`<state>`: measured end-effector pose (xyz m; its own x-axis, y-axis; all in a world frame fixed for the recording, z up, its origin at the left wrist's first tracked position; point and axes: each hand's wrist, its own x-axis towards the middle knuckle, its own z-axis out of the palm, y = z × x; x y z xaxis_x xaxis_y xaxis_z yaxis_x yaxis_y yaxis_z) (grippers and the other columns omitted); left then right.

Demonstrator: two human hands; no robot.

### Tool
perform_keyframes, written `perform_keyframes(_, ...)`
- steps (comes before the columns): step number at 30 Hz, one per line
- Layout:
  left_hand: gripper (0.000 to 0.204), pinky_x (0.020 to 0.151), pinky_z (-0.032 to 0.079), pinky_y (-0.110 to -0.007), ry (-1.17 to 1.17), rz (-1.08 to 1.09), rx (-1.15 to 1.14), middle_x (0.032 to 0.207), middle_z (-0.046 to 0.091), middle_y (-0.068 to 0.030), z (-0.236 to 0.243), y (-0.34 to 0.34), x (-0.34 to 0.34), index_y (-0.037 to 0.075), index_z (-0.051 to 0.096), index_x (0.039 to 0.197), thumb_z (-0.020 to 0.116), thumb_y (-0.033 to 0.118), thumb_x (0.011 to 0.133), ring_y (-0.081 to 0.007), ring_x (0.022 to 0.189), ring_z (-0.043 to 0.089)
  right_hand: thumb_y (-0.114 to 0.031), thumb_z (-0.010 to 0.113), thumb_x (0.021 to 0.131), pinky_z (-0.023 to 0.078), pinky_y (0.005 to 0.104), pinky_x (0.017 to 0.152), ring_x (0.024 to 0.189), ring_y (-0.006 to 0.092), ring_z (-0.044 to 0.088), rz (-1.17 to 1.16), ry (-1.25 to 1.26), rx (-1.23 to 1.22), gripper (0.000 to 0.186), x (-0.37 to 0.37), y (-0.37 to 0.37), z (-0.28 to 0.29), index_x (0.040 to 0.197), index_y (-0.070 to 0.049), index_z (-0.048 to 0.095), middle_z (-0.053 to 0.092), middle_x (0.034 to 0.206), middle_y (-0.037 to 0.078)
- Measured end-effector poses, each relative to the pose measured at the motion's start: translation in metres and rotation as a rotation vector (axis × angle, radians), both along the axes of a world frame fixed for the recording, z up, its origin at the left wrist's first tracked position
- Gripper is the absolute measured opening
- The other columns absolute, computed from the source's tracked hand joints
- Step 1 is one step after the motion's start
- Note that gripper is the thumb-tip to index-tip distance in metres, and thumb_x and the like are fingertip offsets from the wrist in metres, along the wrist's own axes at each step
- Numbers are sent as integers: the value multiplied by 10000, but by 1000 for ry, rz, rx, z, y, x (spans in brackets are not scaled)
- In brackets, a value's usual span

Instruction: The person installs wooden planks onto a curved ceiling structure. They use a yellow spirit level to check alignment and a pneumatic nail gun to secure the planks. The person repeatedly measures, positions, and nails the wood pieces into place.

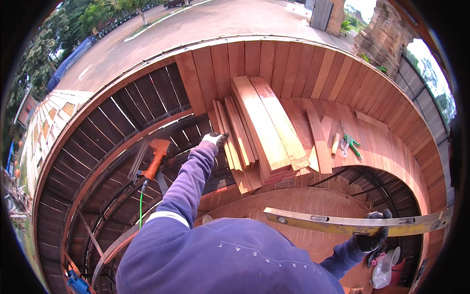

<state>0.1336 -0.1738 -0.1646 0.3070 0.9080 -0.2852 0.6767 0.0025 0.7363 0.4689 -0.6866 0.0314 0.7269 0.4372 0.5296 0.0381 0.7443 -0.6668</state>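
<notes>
My right hand (373, 234), in a dark glove, grips a long yellow spirit level (338, 223) around its middle. The level lies crosswise at the right, over the opening inside the curved bench. Forward and to the left, my left hand (216, 139) wears a white and dark glove. Its fingers curl at the edge of a narrow wooden board (226, 147), the leftmost of several thin boards beside a taller stack of planks (267, 130). An orange nail gun (156, 158) with a green air hose rests on the dark frame left of my arm.
A curved slatted backrest (298, 68) rings the bench. At the left its dark metal frame (122, 110) shows gaps. Loose offcuts (318, 134), a wooden-handled tool (335, 144) and a green-handled tool (353, 146) lie on the seat slats. A plastic bag (382, 275) sits low at the right.
</notes>
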Motion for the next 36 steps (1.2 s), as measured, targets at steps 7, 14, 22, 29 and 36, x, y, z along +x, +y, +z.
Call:
perform_keyframes(7,494,857,488,-352,-222,163,120,1034,708,-157,-35,-12,-27,-12,657,1136,671,409,877,-257,945,654,-232,554,972,501,363,873,991,218,584,100,112,13,540,3,15,-4,1380,91,408,550,1103,151)
perform_keyframes(14,395,784,522,-382,-181,277,230,871,696,-178,48,-48,-4,-4,656,942,726,358,801,-320,859,679,-278,536,980,515,303,784,871,200,607,-39,19,-88,525,-15,50,15,1355,73,429,611,957,148)
perform_keyframes(22,132,646,433,-214,-736,176,58,811,594,24,60,-59,-20,37,639,989,660,142,912,-49,714,502,-292,515,972,493,251,694,827,186,596,-422,-270,-206,528,-49,77,26,1319,101,453,614,948,157)
perform_keyframes(29,265,903,549,-422,-1538,-42,-611,991,615,-109,113,-69,-71,59,556,1087,648,209,889,-285,1059,644,-317,462,993,502,249,709,831,185,585,-585,-407,-255,538,-61,65,32,1287,133,466,574,1110,212)
perform_keyframes(36,771,971,512,-501,-1733,-179,-864,1387,489,-248,95,-51,-86,30,357,1458,569,537,917,-360,1136,605,-300,427,1017,509,300,704,865,221,570,-555,-865,-245,406,-54,70,31,1385,-144,500,504,1291,267)
